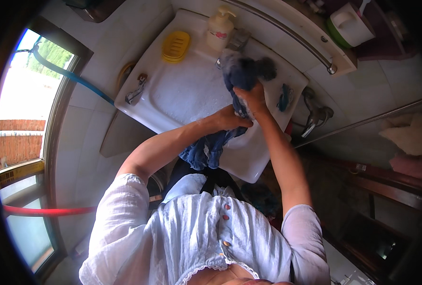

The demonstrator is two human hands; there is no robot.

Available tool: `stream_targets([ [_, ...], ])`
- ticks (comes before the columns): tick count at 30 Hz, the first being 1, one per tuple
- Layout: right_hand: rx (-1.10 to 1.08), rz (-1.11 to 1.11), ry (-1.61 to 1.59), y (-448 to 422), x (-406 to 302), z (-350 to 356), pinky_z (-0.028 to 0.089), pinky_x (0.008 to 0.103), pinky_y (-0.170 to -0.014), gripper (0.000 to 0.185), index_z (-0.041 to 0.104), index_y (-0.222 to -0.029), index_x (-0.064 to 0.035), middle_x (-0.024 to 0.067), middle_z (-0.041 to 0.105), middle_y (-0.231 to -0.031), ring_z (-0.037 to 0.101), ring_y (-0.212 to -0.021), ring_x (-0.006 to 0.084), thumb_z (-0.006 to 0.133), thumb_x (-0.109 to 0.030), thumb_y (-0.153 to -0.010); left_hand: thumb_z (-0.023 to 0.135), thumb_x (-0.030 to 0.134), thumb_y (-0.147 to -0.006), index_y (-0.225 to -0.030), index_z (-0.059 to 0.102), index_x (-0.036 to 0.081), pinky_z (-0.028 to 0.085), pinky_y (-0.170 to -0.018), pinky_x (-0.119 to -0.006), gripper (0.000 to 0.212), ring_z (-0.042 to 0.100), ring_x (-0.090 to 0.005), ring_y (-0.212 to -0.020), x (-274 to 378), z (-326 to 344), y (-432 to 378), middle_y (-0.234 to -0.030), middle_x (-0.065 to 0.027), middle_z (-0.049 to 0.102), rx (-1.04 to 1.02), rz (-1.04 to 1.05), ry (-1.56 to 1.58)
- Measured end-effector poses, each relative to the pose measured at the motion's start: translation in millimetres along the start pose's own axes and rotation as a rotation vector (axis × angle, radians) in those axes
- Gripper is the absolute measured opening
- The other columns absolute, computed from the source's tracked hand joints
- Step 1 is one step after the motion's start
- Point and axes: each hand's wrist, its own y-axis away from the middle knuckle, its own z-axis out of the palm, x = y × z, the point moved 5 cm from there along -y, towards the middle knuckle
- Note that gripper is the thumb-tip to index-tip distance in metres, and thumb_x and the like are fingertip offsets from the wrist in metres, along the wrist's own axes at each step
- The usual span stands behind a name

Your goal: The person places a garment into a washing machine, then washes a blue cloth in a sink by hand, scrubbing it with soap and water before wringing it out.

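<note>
Both hands are shut on a wet dark-blue cloth garment (211,146) over a white ceramic sink (182,89). My left hand (228,118) grips it near the middle, thumb towards the right. Just above and to the right, my right hand (253,98) clasps the upper part, where white suds cling between the two hands. The bunched upper end of the cloth is blurred and lies towards the back of the sink. Its lower end hangs over the sink's front edge, close to my body. My fingers are partly hidden by the cloth.
A yellow soap dish (176,46) and a cream pump bottle (219,30) stand along the sink's back rim. A small teal item (285,97) lies on the right rim. Beyond it, a metal tap (316,112) juts from the wall. A towel bar (285,32) runs above.
</note>
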Motion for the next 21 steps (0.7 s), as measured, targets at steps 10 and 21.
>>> stream_targets([
  [10, 0.063, -0.006, 0.701, 22.1, -39.4, 21.4, 0.042, 0.0412, -0.080, 0.069, 0.038, -0.111, 0.0009, 0.0250, 0.052, -0.104, 0.051, -0.095, 0.0398, 0.067, -0.040, -0.064, 0.067, 0.041, -0.069, -0.101, 0.059, 0.006, 0.042, -0.081, -0.032, 0.048, 0.055, -0.0209, -0.092, -10.6, -24.3, 15.5, -0.095, -0.0102, 0.060, -0.185, -0.051, 0.255],
  [21, -0.276, 0.227, -0.956, 26.6, -19.5, -3.5, 0.035, 0.0417, -0.091, 0.075, 0.031, -0.129, -0.0149, 0.0066, 0.039, -0.128, 0.040, -0.114, 0.0293, 0.029, -0.068, -0.077, 0.041, 0.066, -0.074, -0.115, 0.036, -0.009, 0.041, -0.059, -0.032, 0.086, 0.051, -0.0198, -0.056, 37.3, -28.4, 34.1, -0.063, -0.0121, 0.054, -0.697, 0.133, 1.127],
])
